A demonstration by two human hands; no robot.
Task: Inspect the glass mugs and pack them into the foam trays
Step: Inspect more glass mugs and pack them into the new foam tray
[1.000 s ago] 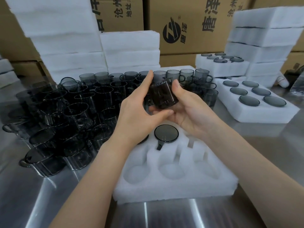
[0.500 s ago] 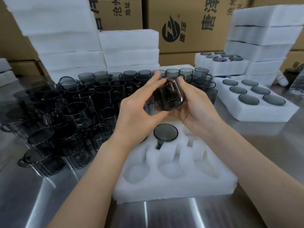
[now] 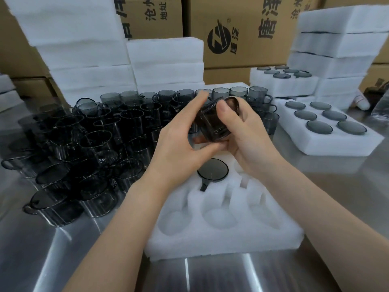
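We hold one smoky glass mug (image 3: 212, 123) up between both hands above the back of the near foam tray (image 3: 221, 243). The mug is tilted on its side. Our left hand (image 3: 179, 142) cups it from the left, fingers curled behind and thumb beneath, and our right hand (image 3: 246, 135) grips it from the right with the thumb laid across its upper side. In the near tray we count one packed mug (image 3: 213, 170), upside down in the middle back pocket, and three empty front pockets. Our hands hide the other back pockets. The filled tray (image 3: 328, 146) to the right shows six mug bottoms, and the farther tray (image 3: 284, 85) behind it shows six more. The loose mugs (image 3: 94, 144) crowding the steel table (image 3: 63, 260) on the left overlap too much to count. Compared with half a second ago, the mug has been turned in our grasp and the right thumb has moved onto it.
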